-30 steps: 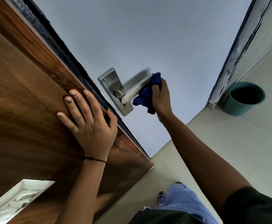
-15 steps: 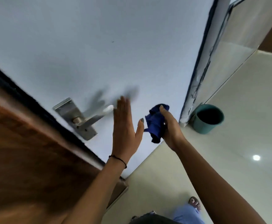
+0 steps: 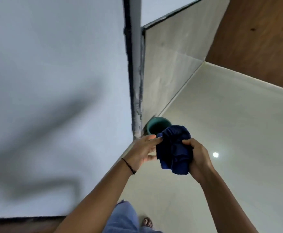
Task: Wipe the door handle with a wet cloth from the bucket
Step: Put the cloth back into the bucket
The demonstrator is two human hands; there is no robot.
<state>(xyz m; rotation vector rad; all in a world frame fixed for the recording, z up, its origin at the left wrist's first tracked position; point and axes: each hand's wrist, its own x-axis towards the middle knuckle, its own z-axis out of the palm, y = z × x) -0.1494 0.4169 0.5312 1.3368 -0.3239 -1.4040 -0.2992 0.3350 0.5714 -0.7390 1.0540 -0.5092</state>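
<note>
A dark blue cloth [image 3: 174,148] hangs bunched in front of me at the centre of the view. My right hand [image 3: 198,157] grips its right side. My left hand [image 3: 144,149] touches its left edge with the fingertips, fingers mostly straight. Just beyond the cloth a teal bucket [image 3: 154,126] stands on the floor against the door frame, its near half hidden by the cloth. The door handle is out of view.
The pale grey door [image 3: 53,81] fills the left, with its worn dark-edged frame [image 3: 135,81] running down the middle. Glossy beige floor tiles [image 3: 229,132] spread to the right. A wooden panel [image 3: 258,39] stands at the top right. My jeans leg and foot show below.
My view has swung right, away from the handle. My right hand has carried the cloth off the handle toward the bucket. My left hand has left the wooden door edge and reached the cloth.
</note>
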